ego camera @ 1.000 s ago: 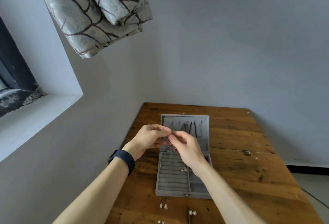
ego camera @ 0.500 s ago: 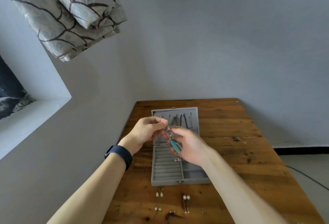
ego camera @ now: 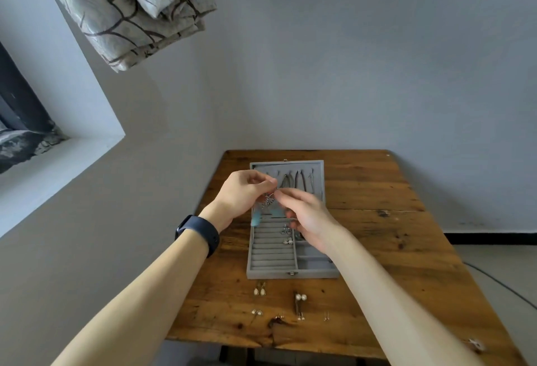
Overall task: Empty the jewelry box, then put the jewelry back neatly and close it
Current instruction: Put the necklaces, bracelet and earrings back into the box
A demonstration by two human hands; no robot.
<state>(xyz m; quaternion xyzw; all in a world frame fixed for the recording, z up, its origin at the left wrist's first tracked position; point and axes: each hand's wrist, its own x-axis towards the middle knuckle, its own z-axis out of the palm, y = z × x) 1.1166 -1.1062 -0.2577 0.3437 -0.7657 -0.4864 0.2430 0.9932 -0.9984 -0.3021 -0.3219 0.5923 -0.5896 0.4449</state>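
Observation:
A grey jewelry box (ego camera: pixel 273 261) lies open on the wooden table (ego camera: pixel 377 249), its lid flat at the back with necklaces (ego camera: pixel 293 182) hanging in it. My left hand (ego camera: pixel 244 191) and my right hand (ego camera: pixel 305 214) meet above the box, both pinching a silver earring with a turquoise feather (ego camera: pixel 258 214) that dangles below my left hand. Two small earrings (ego camera: pixel 286 235) sit in the ring rows. Several pearl earrings (ego camera: pixel 260 290) and studs (ego camera: pixel 300 297) lie on the table in front of the box.
A patterned curtain (ego camera: pixel 130 8) hangs at upper left above a window sill (ego camera: pixel 58 162). The table stands in a wall corner. A small piece of jewelry (ego camera: pixel 475 344) lies near the table's front right edge, and a cable (ego camera: pixel 499 284) runs on the floor to the right.
The turquoise feather has swung from beside my right hand to below my left hand. The view has shifted, so more of the table front and its earrings shows.

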